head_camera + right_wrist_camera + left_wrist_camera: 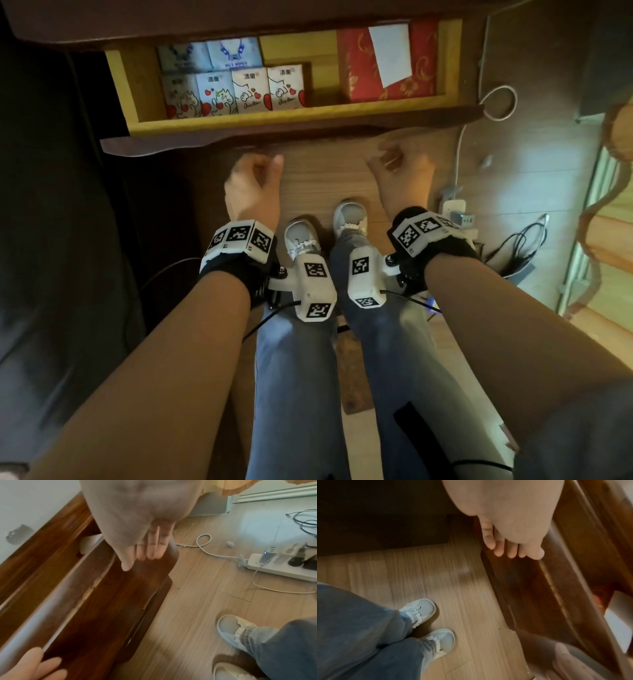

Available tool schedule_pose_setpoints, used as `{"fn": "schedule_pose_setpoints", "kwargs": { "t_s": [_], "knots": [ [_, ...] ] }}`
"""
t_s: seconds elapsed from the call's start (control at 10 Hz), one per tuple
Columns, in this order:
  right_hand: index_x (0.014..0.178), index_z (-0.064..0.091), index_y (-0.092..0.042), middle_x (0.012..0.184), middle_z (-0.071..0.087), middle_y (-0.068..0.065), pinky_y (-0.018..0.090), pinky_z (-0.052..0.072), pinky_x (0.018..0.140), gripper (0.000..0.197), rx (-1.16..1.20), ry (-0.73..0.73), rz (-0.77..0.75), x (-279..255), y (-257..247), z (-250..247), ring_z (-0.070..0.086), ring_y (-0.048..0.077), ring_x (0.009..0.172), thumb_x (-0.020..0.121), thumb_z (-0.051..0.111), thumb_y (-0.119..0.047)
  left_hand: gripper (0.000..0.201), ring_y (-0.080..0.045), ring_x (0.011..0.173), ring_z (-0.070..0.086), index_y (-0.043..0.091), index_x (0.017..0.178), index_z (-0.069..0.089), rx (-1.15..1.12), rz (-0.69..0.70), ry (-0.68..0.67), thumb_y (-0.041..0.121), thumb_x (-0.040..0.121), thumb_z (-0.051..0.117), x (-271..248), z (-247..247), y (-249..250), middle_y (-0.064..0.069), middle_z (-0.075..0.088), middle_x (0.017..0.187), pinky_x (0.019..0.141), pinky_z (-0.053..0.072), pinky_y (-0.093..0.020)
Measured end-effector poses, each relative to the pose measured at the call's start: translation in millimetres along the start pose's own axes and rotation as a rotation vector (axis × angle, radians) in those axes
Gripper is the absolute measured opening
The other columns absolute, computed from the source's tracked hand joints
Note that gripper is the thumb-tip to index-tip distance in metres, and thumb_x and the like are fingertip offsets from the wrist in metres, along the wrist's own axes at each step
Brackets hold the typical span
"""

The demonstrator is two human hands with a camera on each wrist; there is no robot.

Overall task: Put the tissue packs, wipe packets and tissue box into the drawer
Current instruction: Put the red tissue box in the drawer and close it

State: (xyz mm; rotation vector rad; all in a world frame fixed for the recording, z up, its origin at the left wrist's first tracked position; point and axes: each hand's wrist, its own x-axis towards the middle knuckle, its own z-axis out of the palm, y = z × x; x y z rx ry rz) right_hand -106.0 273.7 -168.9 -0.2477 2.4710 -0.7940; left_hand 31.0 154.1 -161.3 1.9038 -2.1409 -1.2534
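The wooden drawer (294, 112) stands pulled out under the dark cabinet top. In its left part lie several cartoon-printed tissue packs (251, 89) in a row, with two blue wipe packets (233, 53) behind them. The red patterned tissue box (356, 65) fills the right part. My left hand (255, 178) hovers just below the drawer's dark front panel (544, 601), empty, with its fingers (511, 550) straight at the panel's edge. My right hand (397, 164) is likewise empty, and its fingers (149, 551) are stretched along the panel. Whether either hand touches the panel I cannot tell.
My two feet in white shoes (303, 236) stand on the wood floor below the drawer. A white power strip (281, 566) with plugs and a looped white cable (498, 102) lie to the right. Dark furniture (51, 205) borders the left and an orange curtain (609, 212) the right.
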Motion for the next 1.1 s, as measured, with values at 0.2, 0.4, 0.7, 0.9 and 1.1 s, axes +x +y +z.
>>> {"fn": "schedule_pose_setpoints", "kwargs": {
  "t_s": [0.2, 0.4, 0.7, 0.9, 1.1],
  "knots": [
    [0.094, 0.068, -0.006, 0.101, 0.071, 0.007, 0.028, 0.048, 0.083, 0.038, 0.005, -0.054, 0.022, 46, -6, 16, 0.064, 0.018, 0.093, 0.077, 0.068, -0.04, 0.042, -0.032, 0.107, 0.059, 0.003, 0.107, 0.063, 0.054, -0.028, -0.058, 0.038, 0.095, 0.043, 46, 16, 5, -0.017, 0.063, 0.117, 0.088, 0.042, -0.03],
    [0.09, 0.069, -0.007, 0.093, 0.071, 0.002, 0.005, 0.039, 0.068, 0.041, 0.055, -0.004, -0.083, 84, -13, 32, 0.059, 0.006, 0.083, 0.076, 0.067, -0.045, 0.047, -0.035, 0.108, 0.057, -0.002, 0.111, 0.055, 0.004, 0.015, 0.029, 0.04, 0.096, 0.04, 84, 35, 6, -0.023, 0.058, 0.119, 0.092, 0.045, -0.042],
    [0.086, 0.068, -0.009, 0.092, 0.071, 0.005, 0.0, 0.037, 0.06, 0.04, 0.09, 0.068, -0.178, 132, -21, 52, 0.063, 0.01, 0.079, 0.076, 0.065, -0.048, 0.057, -0.031, 0.123, 0.051, -0.001, 0.124, 0.049, -0.031, -0.011, 0.114, 0.047, 0.094, 0.04, 139, 54, 13, -0.02, 0.053, 0.132, 0.102, 0.042, -0.042],
    [0.089, 0.065, -0.004, 0.095, 0.069, 0.008, -0.002, 0.038, 0.059, 0.037, 0.111, 0.048, -0.192, 134, -19, 54, 0.056, 0.006, 0.077, 0.08, 0.065, -0.04, 0.06, -0.032, 0.129, 0.045, -0.002, 0.128, 0.045, -0.081, -0.052, 0.094, 0.048, 0.094, 0.037, 142, 59, 10, -0.021, 0.049, 0.136, 0.107, 0.038, -0.043],
    [0.116, 0.058, -0.005, 0.106, 0.069, 0.009, 0.023, 0.053, 0.081, 0.05, 0.185, -0.181, 0.022, 122, -20, 47, 0.065, 0.017, 0.091, 0.082, 0.063, -0.042, 0.045, -0.034, 0.128, 0.045, 0.003, 0.124, 0.049, -0.025, -0.029, 0.053, 0.036, 0.096, 0.041, 125, 51, 15, -0.021, 0.048, 0.137, 0.103, 0.041, -0.042]
  ]
}}
